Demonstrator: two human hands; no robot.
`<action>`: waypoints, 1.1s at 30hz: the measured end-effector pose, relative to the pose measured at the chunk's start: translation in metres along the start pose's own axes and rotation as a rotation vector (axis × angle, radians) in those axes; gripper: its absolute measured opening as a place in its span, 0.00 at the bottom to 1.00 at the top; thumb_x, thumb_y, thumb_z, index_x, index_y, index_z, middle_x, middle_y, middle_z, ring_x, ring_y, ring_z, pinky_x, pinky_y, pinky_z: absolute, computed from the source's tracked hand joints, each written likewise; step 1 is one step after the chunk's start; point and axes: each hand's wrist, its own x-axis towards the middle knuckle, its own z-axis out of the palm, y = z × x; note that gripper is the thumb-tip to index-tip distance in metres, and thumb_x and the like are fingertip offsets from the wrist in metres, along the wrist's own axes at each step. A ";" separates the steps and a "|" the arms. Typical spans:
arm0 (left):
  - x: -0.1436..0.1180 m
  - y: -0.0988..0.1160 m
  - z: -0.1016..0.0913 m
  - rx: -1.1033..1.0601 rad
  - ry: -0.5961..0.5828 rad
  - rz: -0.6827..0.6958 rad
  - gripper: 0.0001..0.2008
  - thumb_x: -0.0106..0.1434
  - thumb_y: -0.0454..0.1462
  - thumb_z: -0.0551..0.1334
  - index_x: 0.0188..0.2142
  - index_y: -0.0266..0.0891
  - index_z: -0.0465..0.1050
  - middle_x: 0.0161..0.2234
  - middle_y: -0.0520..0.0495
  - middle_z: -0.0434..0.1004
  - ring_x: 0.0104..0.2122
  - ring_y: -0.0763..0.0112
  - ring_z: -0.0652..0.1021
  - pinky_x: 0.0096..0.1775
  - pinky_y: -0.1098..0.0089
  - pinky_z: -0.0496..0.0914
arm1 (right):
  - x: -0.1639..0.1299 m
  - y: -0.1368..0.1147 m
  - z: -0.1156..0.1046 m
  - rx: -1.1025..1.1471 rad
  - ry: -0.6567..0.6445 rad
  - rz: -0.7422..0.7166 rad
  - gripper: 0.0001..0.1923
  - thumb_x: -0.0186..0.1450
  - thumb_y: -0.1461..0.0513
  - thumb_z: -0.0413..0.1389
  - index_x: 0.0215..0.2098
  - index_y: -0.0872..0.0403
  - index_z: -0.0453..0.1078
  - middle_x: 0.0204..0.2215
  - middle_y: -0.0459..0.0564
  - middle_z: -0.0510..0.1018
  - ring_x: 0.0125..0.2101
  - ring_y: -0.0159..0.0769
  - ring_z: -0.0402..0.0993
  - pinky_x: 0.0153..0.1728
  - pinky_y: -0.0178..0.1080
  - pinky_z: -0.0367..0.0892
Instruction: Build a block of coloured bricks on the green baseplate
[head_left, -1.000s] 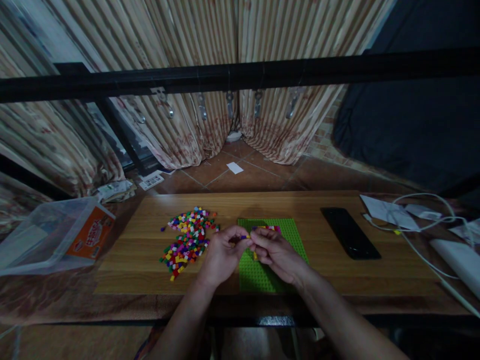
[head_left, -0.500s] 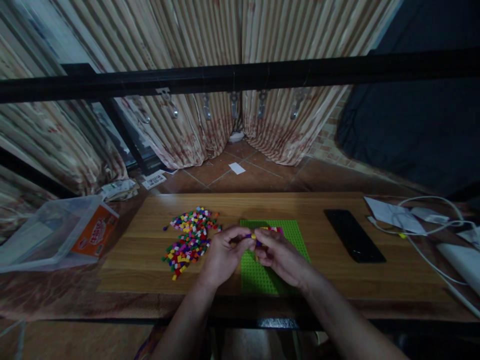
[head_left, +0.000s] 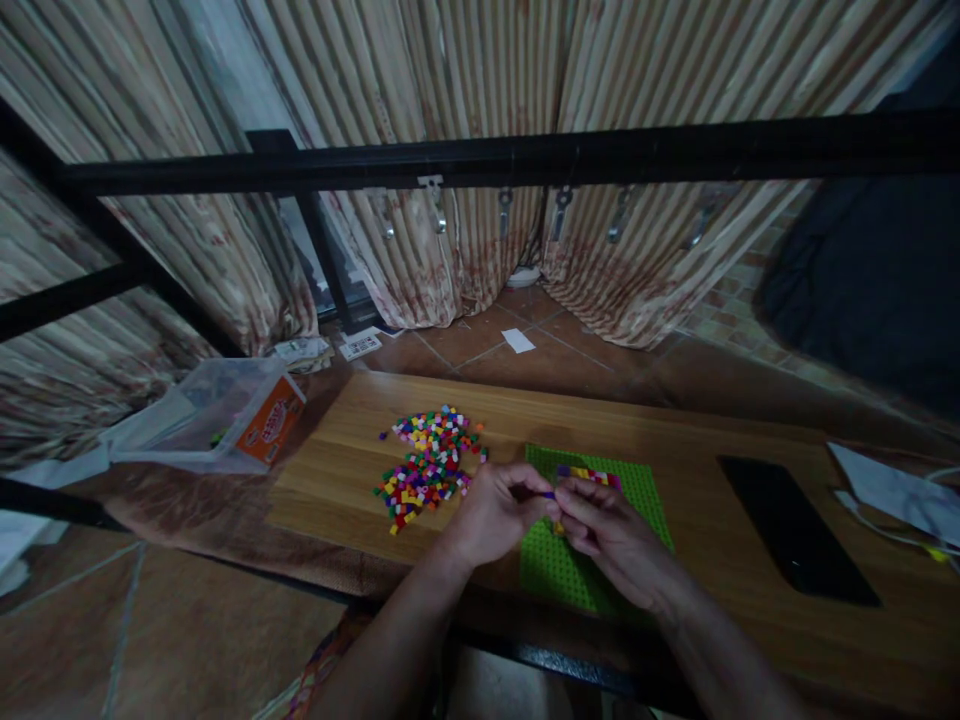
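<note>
My left hand (head_left: 495, 518) is closed, its thumb and forefinger pinching a tiny purple toy brick (head_left: 550, 495). Against the same brick press the fingertips of my right hand (head_left: 611, 535), also closed; the fingers cover most of it. Both hands are over the left and middle part of a green studded baseplate (head_left: 645, 500). Just beyond my right hand's fingers, small coloured bricks (head_left: 592, 474) in yellow, red, pink and purple sit on the plate, partly hidden. A bit of yellow shows beneath the fingers. Left of my left hand lies a loose pile of multicoloured bricks (head_left: 427, 465).
The wooden board (head_left: 330, 450) carries all this, with a black phone-like slab (head_left: 799, 530) at the right beside paper and a white cable. A clear plastic bin (head_left: 202, 415) with an orange label stands at left. A black metal rail (head_left: 480, 160) crosses ahead, before curtains.
The view has swung left, so everything sits further right and tilted. My hands stay together over the baseplate. Yellow that showed at the fingertips is no longer visible there; purple still is.
</note>
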 end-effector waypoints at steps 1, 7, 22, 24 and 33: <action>-0.001 0.000 0.000 -0.030 0.000 0.004 0.09 0.54 0.39 0.69 0.27 0.34 0.75 0.25 0.48 0.77 0.27 0.73 0.76 0.33 0.73 0.69 | -0.001 0.000 0.001 0.026 -0.002 0.008 0.16 0.54 0.53 0.67 0.26 0.55 0.70 0.20 0.41 0.65 0.18 0.22 0.48 0.17 0.30 0.41; -0.004 0.001 -0.031 0.198 -0.008 0.059 0.04 0.59 0.35 0.62 0.31 0.36 0.74 0.26 0.50 0.75 0.27 0.74 0.73 0.31 0.74 0.67 | -0.004 0.007 0.014 -0.024 0.050 0.040 0.14 0.55 0.53 0.65 0.28 0.55 0.72 0.26 0.47 0.71 0.21 0.23 0.54 0.18 0.29 0.48; -0.033 -0.001 -0.093 1.117 -0.089 -0.282 0.09 0.59 0.32 0.56 0.33 0.37 0.76 0.35 0.42 0.79 0.39 0.62 0.78 0.43 0.66 0.69 | 0.113 0.027 0.067 -1.346 0.104 -0.236 0.11 0.58 0.69 0.53 0.36 0.54 0.76 0.36 0.52 0.81 0.38 0.38 0.76 0.42 0.37 0.64; -0.034 0.000 -0.089 1.136 -0.084 -0.316 0.10 0.61 0.33 0.55 0.34 0.36 0.76 0.36 0.40 0.79 0.40 0.61 0.77 0.44 0.65 0.69 | 0.113 0.028 0.070 -1.408 0.070 -0.231 0.12 0.58 0.70 0.53 0.37 0.54 0.76 0.38 0.53 0.81 0.40 0.39 0.75 0.43 0.37 0.64; -0.037 -0.001 -0.095 1.091 -0.068 -0.279 0.13 0.64 0.36 0.54 0.38 0.35 0.77 0.38 0.39 0.80 0.42 0.59 0.78 0.45 0.65 0.69 | 0.120 0.026 0.095 -1.553 -0.016 -0.357 0.10 0.64 0.65 0.53 0.38 0.51 0.77 0.40 0.51 0.78 0.40 0.37 0.74 0.41 0.35 0.62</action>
